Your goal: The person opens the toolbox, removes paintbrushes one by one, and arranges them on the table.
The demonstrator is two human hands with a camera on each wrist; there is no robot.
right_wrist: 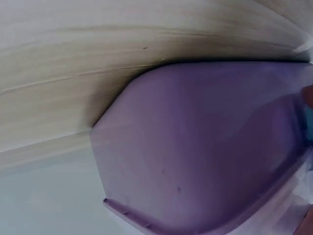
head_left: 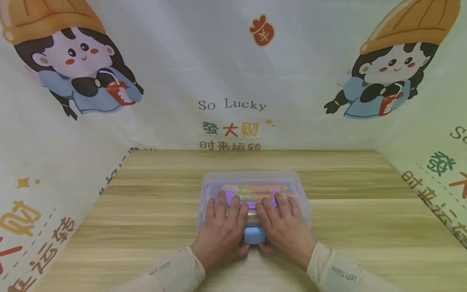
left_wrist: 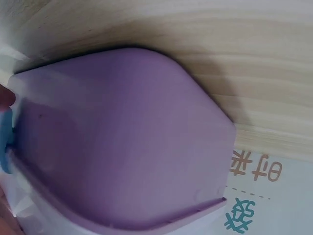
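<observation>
A storage box [head_left: 208, 182] with purple walls and a clear lid stands on the table, a folded purple handle [head_left: 251, 205] on top. A blue latch [head_left: 254, 235] sits at the middle of its near side. My left hand [head_left: 223, 229] grips the near left part, fingers over the lid and thumb low by the latch. On the other side, my right hand [head_left: 286, 231] holds it the same way. In the left wrist view, the purple side wall [left_wrist: 127, 142] fills the middle, a fingertip by the latch. The right wrist view shows the opposite wall [right_wrist: 205, 142].
The wood-grain table [head_left: 146, 202] spreads around the box. A printed cloth [head_left: 175, 61] rises behind the table and along both sides. Yellow and orange contents [head_left: 262, 188] show through the lid.
</observation>
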